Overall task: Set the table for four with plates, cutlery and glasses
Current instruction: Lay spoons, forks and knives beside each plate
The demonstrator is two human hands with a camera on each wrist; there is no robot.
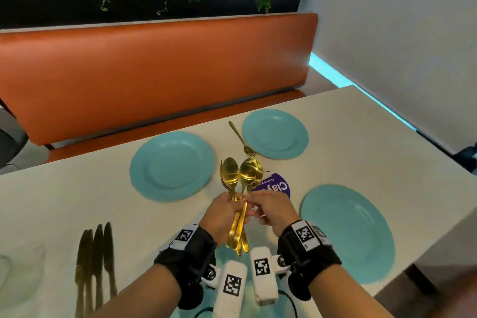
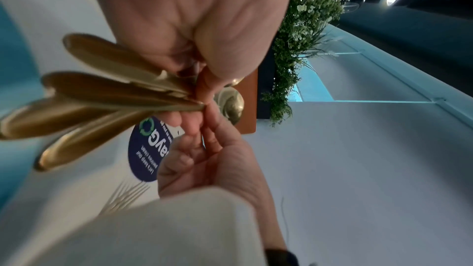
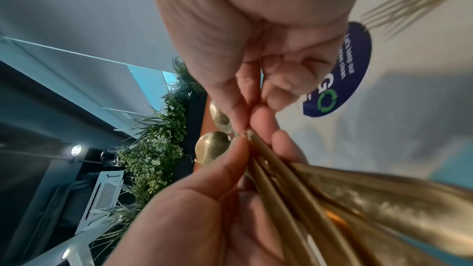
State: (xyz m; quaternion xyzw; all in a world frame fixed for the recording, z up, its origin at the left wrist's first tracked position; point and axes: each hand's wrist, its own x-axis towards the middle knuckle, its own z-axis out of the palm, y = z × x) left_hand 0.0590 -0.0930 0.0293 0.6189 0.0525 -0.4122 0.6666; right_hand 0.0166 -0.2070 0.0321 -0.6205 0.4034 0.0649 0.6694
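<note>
My left hand [image 1: 227, 208] grips a bundle of gold spoons and forks [image 1: 241, 183] by the handles, bowls pointing away, above the table. My right hand [image 1: 260, 204] pinches one stem in that bundle between thumb and fingertips; which piece I cannot tell. In the left wrist view the gold handles [image 2: 102, 98] fan out of my left hand [image 2: 199, 27]. In the right wrist view my right hand's fingertips [image 3: 243, 120] meet the bundle [image 3: 332, 189]. Three turquoise plates [image 1: 171, 166] [image 1: 275, 133] [image 1: 347, 233] lie on the table. A single gold fork [image 1: 241, 139] lies between the two far plates.
Several dark knives [image 1: 95, 266] lie side by side at the near left. A round purple sticker [image 1: 276, 186] marks the white table [image 1: 361, 142]. Another turquoise surface [image 1: 247, 292] shows under my wrists. An orange bench [image 1: 154, 72] runs along the far side, a wall on the right.
</note>
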